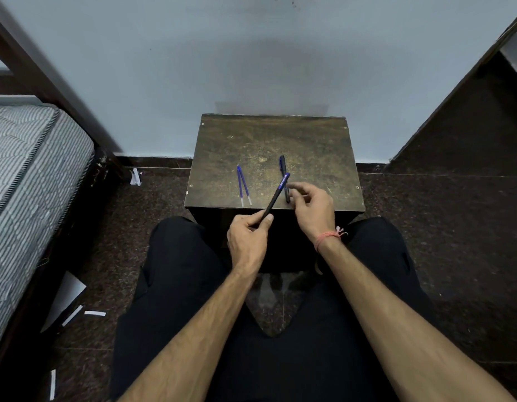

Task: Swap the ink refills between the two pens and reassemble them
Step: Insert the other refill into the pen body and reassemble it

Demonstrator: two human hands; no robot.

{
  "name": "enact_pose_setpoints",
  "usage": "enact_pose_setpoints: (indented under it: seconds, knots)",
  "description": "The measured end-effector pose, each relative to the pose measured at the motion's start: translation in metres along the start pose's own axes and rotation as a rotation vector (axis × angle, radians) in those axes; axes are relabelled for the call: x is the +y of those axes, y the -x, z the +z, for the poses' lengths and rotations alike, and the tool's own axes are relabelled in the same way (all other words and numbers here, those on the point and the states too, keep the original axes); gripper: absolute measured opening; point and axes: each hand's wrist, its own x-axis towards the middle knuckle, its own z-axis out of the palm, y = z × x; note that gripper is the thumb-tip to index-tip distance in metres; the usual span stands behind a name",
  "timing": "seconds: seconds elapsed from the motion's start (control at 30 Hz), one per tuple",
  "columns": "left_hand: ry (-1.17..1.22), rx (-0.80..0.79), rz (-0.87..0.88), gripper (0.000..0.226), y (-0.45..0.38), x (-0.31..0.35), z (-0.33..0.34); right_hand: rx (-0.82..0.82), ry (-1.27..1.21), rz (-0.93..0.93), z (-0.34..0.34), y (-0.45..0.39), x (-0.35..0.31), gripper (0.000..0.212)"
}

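The left hand (247, 236) pinches the lower end of a black pen barrel (276, 198), tilted up over the bench (268, 140). The right hand (310, 208) hovers at its top, fingers curled; whether they grasp anything I cannot tell. Both blue refills (243, 185) lie out, side by side — reassembly looks due: pick the swapped refill and thread it in. The second pen (284, 175) rests just behind.

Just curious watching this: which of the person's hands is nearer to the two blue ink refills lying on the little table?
Left. The left hand grips a pen barrel just below the refills; the right hand sits farther right, beyond the other pen.
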Motion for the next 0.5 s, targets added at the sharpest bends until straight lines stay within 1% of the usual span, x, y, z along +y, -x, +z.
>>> enact_pose_setpoints:
  seconds: [0.07, 0.13, 0.2, 0.27, 0.33, 0.4, 0.5]
  knots:
    - [-0.042, 0.079, -0.025, 0.029, -0.009, 0.010, 0.000, 0.024, 0.224, -0.135, 0.003, -0.006, -0.008, 0.022]
    - [-0.076, 0.130, -0.029, 0.030, -0.017, 0.022, 0.005, -0.017, 0.413, -0.227, 0.006, -0.013, -0.019, 0.025]
    - [-0.135, 0.172, -0.018, 0.027, -0.023, 0.034, 0.015, -0.084, 0.600, -0.271, 0.007, -0.020, -0.023, 0.025]
    - [-0.178, 0.216, -0.027, 0.025, -0.027, 0.044, 0.026, -0.118, 0.727, -0.270, 0.004, -0.027, -0.024, 0.023]
    - [-0.193, 0.239, -0.051, 0.022, -0.030, 0.051, 0.035, -0.089, 0.793, -0.231, -0.001, -0.032, -0.023, 0.022]
    - [-0.194, 0.238, -0.076, 0.024, -0.031, 0.054, 0.042, -0.057, 0.810, -0.183, -0.007, -0.034, -0.019, 0.021]
    - [-0.202, 0.216, -0.096, 0.028, -0.028, 0.055, 0.051, -0.015, 0.718, -0.145, -0.015, -0.028, -0.010, 0.019]
